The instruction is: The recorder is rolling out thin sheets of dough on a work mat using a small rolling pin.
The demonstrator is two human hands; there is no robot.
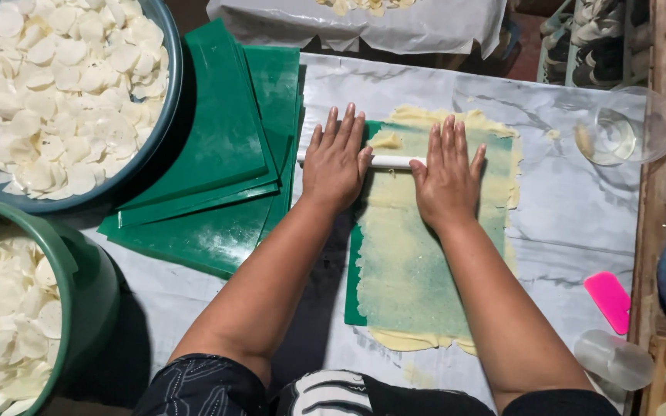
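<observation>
Pressing flat, both hands lie open-palmed on a white rolling pin (393, 162), its long axis running left to right. The left hand (336, 160) and right hand (446, 176) grip nothing. Thin yellow dough (418, 270) on a green sheet (354, 308) stretches near and far beneath them.

Pale yellow dough (418, 254), green sheet (354, 270), white roller (391, 162)

Rolling pin (391, 162): smooth white plastic, matt. Dough sheet (414, 254): pale yellow, thin, grainy surface, ragged edges. Green sheet (354, 277) beneath: smooth plastic, as is the green stack (225, 139). Table (580, 208): glossy marble-patterned covering. Scraper (609, 300): pink plastic. Bowl (630, 127): clear and glossy.
</observation>
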